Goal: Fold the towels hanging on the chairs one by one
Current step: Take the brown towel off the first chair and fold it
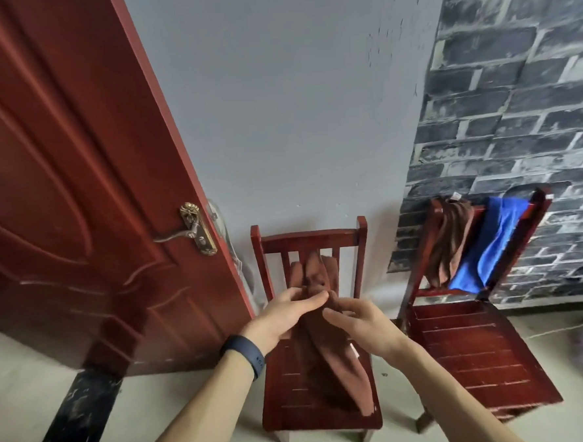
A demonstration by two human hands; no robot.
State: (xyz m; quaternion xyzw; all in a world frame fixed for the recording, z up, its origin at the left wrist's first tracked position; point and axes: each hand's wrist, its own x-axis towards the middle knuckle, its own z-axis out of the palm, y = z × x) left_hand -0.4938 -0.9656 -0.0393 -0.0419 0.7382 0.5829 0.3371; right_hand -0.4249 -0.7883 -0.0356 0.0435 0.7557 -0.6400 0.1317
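A brown towel (339, 361) is bunched lengthwise over the middle red wooden chair (309, 235). Its upper end rises in front of the backrest slats and its lower end trails across the seat toward the front right corner. My left hand (285, 313), with a dark band on its wrist, pinches the towel between thumb and fingers. My right hand (354, 323) grips the same towel just to the right, fingers curled. On the right chair (468, 346), a second brown towel (450, 242) and a blue towel (489, 246) hang over the backrest.
An open red door (58, 166) with a brass handle (195, 232) stands close on the left. A grey wall is behind the middle chair and brick-patterned wallpaper (515, 104) behind the right one. Pale floor lies in front of both chairs.
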